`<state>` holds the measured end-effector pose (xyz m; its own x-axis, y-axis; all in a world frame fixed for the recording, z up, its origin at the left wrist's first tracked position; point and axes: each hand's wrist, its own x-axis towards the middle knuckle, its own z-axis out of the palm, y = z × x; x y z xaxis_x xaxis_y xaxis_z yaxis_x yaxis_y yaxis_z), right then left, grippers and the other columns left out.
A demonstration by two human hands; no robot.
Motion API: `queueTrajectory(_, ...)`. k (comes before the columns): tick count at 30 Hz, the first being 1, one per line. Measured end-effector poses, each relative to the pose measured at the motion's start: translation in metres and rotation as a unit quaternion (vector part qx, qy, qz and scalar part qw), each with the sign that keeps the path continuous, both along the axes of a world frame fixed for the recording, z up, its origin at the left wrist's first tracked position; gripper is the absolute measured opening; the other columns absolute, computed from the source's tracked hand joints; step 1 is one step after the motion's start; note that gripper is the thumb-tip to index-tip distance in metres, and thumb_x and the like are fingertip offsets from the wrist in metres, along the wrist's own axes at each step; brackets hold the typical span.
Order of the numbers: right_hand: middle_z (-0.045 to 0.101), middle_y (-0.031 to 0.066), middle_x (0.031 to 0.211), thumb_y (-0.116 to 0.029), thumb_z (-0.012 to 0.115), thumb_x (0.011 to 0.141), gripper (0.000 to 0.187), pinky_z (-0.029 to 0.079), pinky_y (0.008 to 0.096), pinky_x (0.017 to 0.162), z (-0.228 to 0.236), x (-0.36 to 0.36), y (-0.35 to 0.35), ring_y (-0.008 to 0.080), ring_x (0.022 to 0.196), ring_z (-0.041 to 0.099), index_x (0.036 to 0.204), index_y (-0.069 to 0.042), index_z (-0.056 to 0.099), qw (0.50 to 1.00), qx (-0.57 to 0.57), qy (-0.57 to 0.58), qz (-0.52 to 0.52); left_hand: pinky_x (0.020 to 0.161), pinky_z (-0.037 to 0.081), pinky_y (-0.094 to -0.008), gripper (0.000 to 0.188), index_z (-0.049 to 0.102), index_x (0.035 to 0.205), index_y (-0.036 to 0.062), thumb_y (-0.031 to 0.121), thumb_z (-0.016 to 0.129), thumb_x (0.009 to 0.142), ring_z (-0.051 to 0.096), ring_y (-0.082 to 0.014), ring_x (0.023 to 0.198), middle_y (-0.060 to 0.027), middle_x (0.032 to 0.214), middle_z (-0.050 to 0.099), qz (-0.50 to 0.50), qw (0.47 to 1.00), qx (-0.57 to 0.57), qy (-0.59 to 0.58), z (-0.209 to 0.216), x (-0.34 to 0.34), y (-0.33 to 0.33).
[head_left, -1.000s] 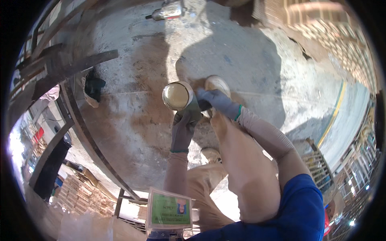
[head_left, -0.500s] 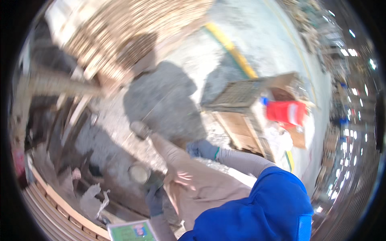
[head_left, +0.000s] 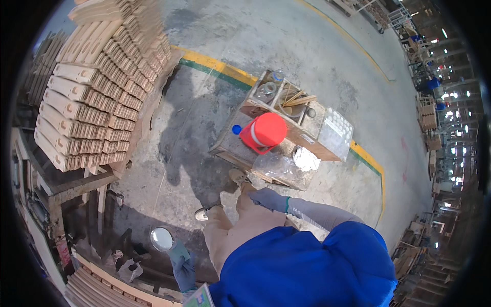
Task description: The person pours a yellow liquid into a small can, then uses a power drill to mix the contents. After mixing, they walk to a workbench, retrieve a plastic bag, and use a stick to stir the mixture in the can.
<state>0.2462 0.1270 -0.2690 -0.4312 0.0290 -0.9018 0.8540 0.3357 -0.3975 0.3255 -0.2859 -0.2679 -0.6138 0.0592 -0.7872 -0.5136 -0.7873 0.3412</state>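
Far left, wooden slats (head_left: pixel 94 97) are stacked. Lower in view, a round can (head_left: pixel 162 239) is gripped by the gloved left hand (head_left: pixel 183 269), fingers wrapped. A red jug (head_left: pixel 266 131) is set on a wooden box (head_left: pixel 227 144); whether the gloved right hand (head_left: pixel 270 199) has its fingers closed cannot be told.

Okay, that jug (head_left: pixel 268 130) is bright red with a white band (head_left: pixel 252 134), yellow-and-green floor stripe (head_left: pixel 220 65) beyond it. Closer than it: grey right-hand glove (head_left: pixel 269 200) with green cuff (head_left: pixel 287 204), royal-blue shirt (head_left: pixel 302 263), whitish-topped can (head_left: pixel 170 243).
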Motion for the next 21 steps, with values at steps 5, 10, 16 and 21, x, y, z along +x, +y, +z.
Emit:
queueTrajectory(5, 0.064, 0.0151, 0.085, -0.034, 0.05, 0.088, 0.03, 0.046, 0.0409, 0.076, -0.024, 0.009, 0.146, 0.0314, 0.083, 0.061, 0.093, -0.008, 0.063, 0.942, 0.23, 0.22, 0.109, 0.102, 0.038, -0.0488, 0.054, 0.039, 0.132, 0.0088, -0.009, 0.046, 0.082, 0.049, -0.024, 0.115, -0.0101, 0.13, 0.047, 0.025, 1.0, 0.011, -0.002, 0.009, -0.016, 0.057)
queueTrajectory(10, 0.055, 0.0171, 0.106, -0.046, 0.06, 0.078, 0.053, 0.046, 0.0433, 0.082, 0.0, -0.063, 0.268, 0.0346, 0.096, 0.056, 0.118, -0.012, 0.054, 0.809, 0.458, 0.367, -0.007, 0.094, 0.047, -0.0398, 0.033, 0.049, 0.118, 0.0018, -0.004, 0.045, 0.086, 0.055, -0.0238, 0.104, -0.0128, 0.115, 0.056, -0.053, 0.998, 0.0, 0.03, 0.038, -0.048, 0.124)
queueTrajectory(16, 0.055, 0.0153, 0.104, -0.04, 0.066, 0.073, 0.044, 0.044, 0.0408, 0.083, -0.022, -0.099, 0.3, 0.0335, 0.095, 0.056, 0.107, -0.013, 0.059, 0.886, 0.343, 0.299, 0.087, 0.094, 0.048, -0.0383, 0.034, 0.045, 0.119, 0.0022, -0.006, 0.043, 0.086, 0.055, -0.024, 0.107, -0.014, 0.116, 0.054, -0.09, 0.995, -0.025, 0.031, 0.05, -0.054, 0.145)
queueTrajectory(21, 0.055, 0.0138, 0.103, -0.042, 0.062, 0.075, 0.04, 0.044, 0.0403, 0.086, -0.025, -0.087, 0.305, 0.0304, 0.1, 0.054, 0.107, -0.019, 0.061, 0.89, 0.352, 0.288, 0.034, 0.094, 0.048, -0.039, 0.041, 0.043, 0.125, 0.0029, -0.005, 0.043, 0.085, 0.057, -0.0205, 0.103, -0.0114, 0.119, 0.054, -0.071, 0.996, -0.054, -0.008, 0.058, -0.065, 0.182)
